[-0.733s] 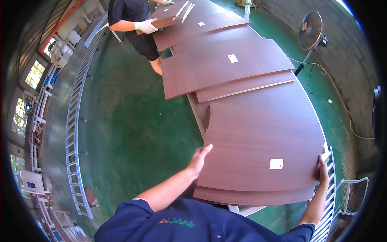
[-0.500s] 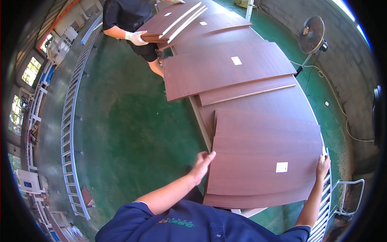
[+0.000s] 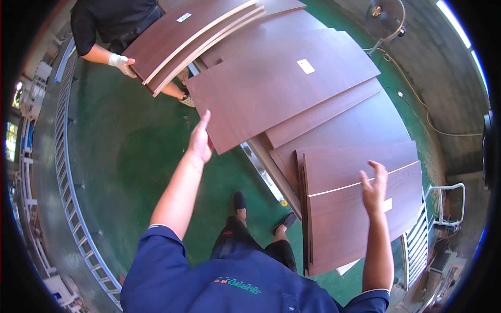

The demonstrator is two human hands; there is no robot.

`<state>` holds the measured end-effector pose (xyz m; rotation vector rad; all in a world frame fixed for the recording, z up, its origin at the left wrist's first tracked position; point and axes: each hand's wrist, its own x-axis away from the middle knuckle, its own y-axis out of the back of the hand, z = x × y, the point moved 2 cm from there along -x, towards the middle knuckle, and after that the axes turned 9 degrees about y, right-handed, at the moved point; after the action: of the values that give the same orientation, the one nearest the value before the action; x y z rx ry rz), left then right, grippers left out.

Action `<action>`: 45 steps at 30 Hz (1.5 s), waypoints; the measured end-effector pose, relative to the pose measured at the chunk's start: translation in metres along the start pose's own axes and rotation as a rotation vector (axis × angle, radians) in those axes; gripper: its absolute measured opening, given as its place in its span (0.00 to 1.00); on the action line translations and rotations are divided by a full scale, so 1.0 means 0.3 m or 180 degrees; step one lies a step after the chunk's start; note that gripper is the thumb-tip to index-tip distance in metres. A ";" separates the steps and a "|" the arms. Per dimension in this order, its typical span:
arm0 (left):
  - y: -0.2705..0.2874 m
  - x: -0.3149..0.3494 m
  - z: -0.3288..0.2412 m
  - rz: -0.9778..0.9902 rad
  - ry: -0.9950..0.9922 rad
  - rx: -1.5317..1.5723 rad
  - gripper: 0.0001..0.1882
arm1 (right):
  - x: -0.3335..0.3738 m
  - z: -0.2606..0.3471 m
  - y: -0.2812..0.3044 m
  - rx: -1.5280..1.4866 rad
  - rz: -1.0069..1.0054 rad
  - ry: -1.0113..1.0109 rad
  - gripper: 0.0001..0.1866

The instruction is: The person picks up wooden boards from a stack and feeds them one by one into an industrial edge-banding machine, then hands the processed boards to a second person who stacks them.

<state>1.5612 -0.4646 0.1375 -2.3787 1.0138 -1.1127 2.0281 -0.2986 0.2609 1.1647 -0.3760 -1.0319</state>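
Note:
A wide brown panel [image 3: 271,88] with a white label lies across other boards, its left end jutting past the stack. My left hand [image 3: 200,141] is at that panel's left edge, closed on it, some fingers hidden. My right hand [image 3: 374,190] is open, fingers apart and curved, over the near stack of brown boards [image 3: 344,224]; it holds nothing. A pale edge line crosses this stack, and my right hand partly covers its white label.
At far left a person's gloved hand [image 3: 122,63] holds several brown boards [image 3: 195,36]. A roller conveyor [image 3: 70,193] runs along the left over the green floor [image 3: 141,135]. A standing fan [image 3: 383,18], a cable and a metal-framed cart [image 3: 449,206] are on the right.
My left hand has left the near stack and moved forward to the wide panel. My right hand has let go of the near stack's right edge and moved inward. The other person's boards shifted left.

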 end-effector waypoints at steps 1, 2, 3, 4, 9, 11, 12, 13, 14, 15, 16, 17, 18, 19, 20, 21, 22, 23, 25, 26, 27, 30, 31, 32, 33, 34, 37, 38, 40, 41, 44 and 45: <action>-0.008 -0.016 0.019 0.0015 -0.0024 0.0043 0.33 | -0.015 0.078 -0.042 -0.0124 0.0047 0.0058 0.20; -0.049 -0.003 0.024 -0.0311 0.0041 0.0033 0.33 | -0.017 0.137 -0.082 -0.0206 0.0133 0.0057 0.21; -0.040 -0.010 0.031 -0.0172 0.0120 0.0170 0.33 | -0.022 0.204 -0.113 -0.0316 0.0220 0.0081 0.22; -0.065 0.005 0.032 -0.0248 0.0105 0.0203 0.32 | -0.010 0.269 -0.116 -0.0179 0.0292 0.0120 0.23; -0.049 0.067 0.093 -0.0108 0.0271 0.0395 0.30 | 0.119 0.349 -0.045 -0.0181 0.0038 -0.0323 0.22; -0.051 0.099 0.130 0.0145 0.0419 0.0644 0.30 | 0.225 0.280 -0.001 -0.0136 -0.0200 -0.0668 0.20; -0.086 0.132 0.135 0.0027 0.0559 0.0660 0.31 | 0.284 0.250 0.027 -0.0218 -0.0349 -0.0964 0.20; -0.072 0.147 0.149 0.0013 0.0576 0.0706 0.32 | 0.348 0.240 0.046 -0.0322 -0.0479 -0.1255 0.20; -0.049 0.156 0.161 -0.0002 0.0593 0.0752 0.33 | 0.405 0.233 0.057 -0.0330 -0.0663 -0.1390 0.19; -0.039 0.167 0.167 0.0010 0.0614 0.0782 0.34 | 0.462 0.248 0.062 -0.0429 -0.0807 -0.1575 0.18; -0.058 0.198 0.151 -0.0131 0.0561 0.0717 0.34 | 0.502 0.260 0.066 -0.0535 -0.0957 -0.1744 0.18; -0.063 0.222 0.135 -0.0371 0.0589 0.0644 0.34 | 0.538 0.269 0.065 -0.0643 -0.1109 -0.1906 0.18; -0.078 0.251 0.108 -0.0329 0.0629 0.0689 0.34 | 0.573 0.279 0.049 -0.0694 -0.1201 -0.1918 0.17; -0.084 0.264 0.088 -0.0294 0.0662 0.0743 0.34 | 0.580 0.299 0.037 -0.0755 -0.1220 -0.1960 0.17; -0.072 0.255 0.072 -0.0146 0.0617 0.0751 0.34 | 0.581 0.318 0.021 -0.0837 -0.1261 -0.2008 0.16; -0.065 0.245 0.051 -0.0013 0.0544 0.0779 0.34 | 0.574 0.315 0.007 -0.0936 -0.1286 -0.2023 0.16; -0.072 0.249 0.024 -0.0028 0.0520 0.0694 0.34 | 0.581 0.302 -0.020 -0.0967 -0.1356 -0.1989 0.15; -0.081 0.259 0.004 -0.0120 0.0496 0.0583 0.34 | 0.589 0.295 -0.027 -0.0931 -0.1364 -0.2022 0.15; -0.081 0.272 -0.023 -0.0238 0.0424 0.0420 0.34 | 0.574 0.279 -0.046 -0.0988 -0.1477 -0.2074 0.14; -0.085 0.281 -0.032 -0.0262 0.0442 0.0415 0.34 | 0.562 0.276 -0.052 -0.1251 -0.1522 -0.2103 0.14; -0.088 0.293 -0.037 -0.0293 0.0457 0.0402 0.34 | 0.519 0.301 -0.051 -0.1526 -0.1559 -0.2133 0.13; -0.136 0.346 -0.062 -0.0022 0.0425 0.0488 0.32 | 0.361 0.372 -0.106 -0.2346 -0.1454 -0.1857 0.13; -0.151 0.367 -0.075 0.0122 0.0413 0.0537 0.31 | 0.299 0.403 -0.138 -0.2826 -0.1233 -0.1876 0.15; -0.154 0.382 -0.090 0.0172 0.0391 0.0515 0.29 | 0.234 0.441 -0.175 -0.3534 -0.1065 -0.1932 0.18; -0.158 0.393 -0.098 0.0229 0.0387 0.0495 0.28 | 0.173 0.468 -0.227 -0.3945 -0.0898 -0.2132 0.22; -0.160 0.405 -0.110 0.0271 0.0379 0.0480 0.27 | 0.101 0.511 -0.240 -0.4396 -0.0630 -0.2281 0.26; -0.183 0.452 -0.132 0.0321 0.0221 0.0357 0.24 | -0.054 0.535 -0.355 -0.5938 -0.0471 -0.2175 0.27; -0.186 0.456 -0.132 0.0347 0.0214 0.0319 0.24 | -0.109 0.531 -0.382 -0.6405 -0.0414 -0.2100 0.27; -0.177 0.456 -0.120 0.0434 0.0137 0.0211 0.24 | -0.193 0.538 -0.421 -0.6640 -0.0580 -0.2037 0.25; -0.171 0.454 -0.113 0.0472 0.0098 0.0157 0.24 | -0.216 0.500 -0.456 -0.6488 -0.0684 -0.2254 0.21; -0.149 0.414 -0.068 0.0510 0.0454 0.0369 0.26 | -0.252 0.395 -0.548 -0.5689 -0.0947 -0.2796 0.16; -0.139 0.394 -0.048 0.0464 0.0550 0.0418 0.25 | -0.259 0.385 -0.553 -0.5254 -0.0890 -0.2888 0.15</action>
<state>1.6220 -0.5206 0.2329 -2.0998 1.1139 -1.3045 1.8275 -0.3055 0.1797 -0.7909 0.0477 -1.5285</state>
